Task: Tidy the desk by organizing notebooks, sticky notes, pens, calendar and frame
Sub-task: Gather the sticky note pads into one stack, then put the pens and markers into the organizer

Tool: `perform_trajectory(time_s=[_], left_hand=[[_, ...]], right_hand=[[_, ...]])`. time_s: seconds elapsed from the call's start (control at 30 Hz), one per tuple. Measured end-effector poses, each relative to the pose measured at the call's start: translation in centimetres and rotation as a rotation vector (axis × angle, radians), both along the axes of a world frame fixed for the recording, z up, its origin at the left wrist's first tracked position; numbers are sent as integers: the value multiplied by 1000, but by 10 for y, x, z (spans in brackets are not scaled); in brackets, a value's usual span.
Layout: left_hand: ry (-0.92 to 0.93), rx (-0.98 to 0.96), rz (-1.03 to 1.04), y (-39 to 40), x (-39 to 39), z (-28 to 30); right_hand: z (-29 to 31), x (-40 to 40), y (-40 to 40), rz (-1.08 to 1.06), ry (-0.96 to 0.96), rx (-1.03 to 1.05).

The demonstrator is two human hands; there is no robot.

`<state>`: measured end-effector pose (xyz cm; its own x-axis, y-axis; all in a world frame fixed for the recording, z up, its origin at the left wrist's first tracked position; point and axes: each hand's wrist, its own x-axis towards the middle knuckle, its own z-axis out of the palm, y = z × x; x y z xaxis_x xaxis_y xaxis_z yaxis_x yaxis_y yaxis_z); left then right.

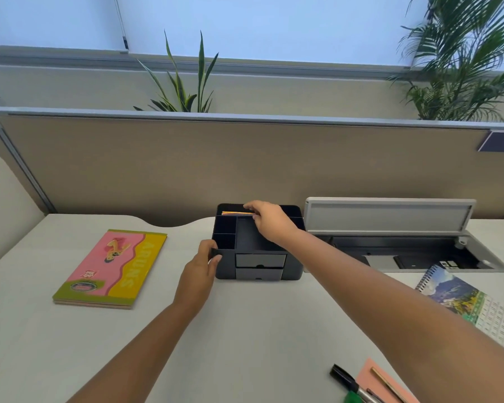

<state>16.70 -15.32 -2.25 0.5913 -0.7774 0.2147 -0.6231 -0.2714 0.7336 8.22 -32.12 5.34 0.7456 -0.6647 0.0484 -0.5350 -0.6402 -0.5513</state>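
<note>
Hands work at a black organizer point(259, 257) on the pale surface point(245, 330): the right hand point(269, 222) pinches sticky notes point(237, 213) in its rear slot, the left hand's point(200, 274) grip clasps its front-left corner. Notebooks point(111, 267) lie left of the organizer, a calendar point(472, 303) right.

White desk point(259, 330) carries organizer point(294, 269), notebooks point(111, 269), calendar point(472, 303), pens point(352, 385)

We note two bare forearms in view, no sleeves reaching the wrists. Left hand point(200, 274) and right hand point(269, 222): no gloves, rings, watch or bands that we can make out. Nails too small to judge.
</note>
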Motion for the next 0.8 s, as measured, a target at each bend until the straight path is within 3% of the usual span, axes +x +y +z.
perform_trajectory(time_s=[0.13, 0.23, 0.4, 0.53, 0.8], left_hand=[[52, -25, -15, 10, -5, -2], [109, -69, 90, 41, -27, -15], [-2, 4, 149, 107, -78, -43], [48, 26, 174, 133, -110, -46], [31, 156, 111, 173, -184, -43]], right_hand=[[10, -43, 18, -36, -218, 17], [4, -103, 46, -71, -289, 13], [-19, -229, 60, -268, -164, 9], [-23, -305, 79, -406, -33, 66], [-44, -347, 155, -310, 166, 163]])
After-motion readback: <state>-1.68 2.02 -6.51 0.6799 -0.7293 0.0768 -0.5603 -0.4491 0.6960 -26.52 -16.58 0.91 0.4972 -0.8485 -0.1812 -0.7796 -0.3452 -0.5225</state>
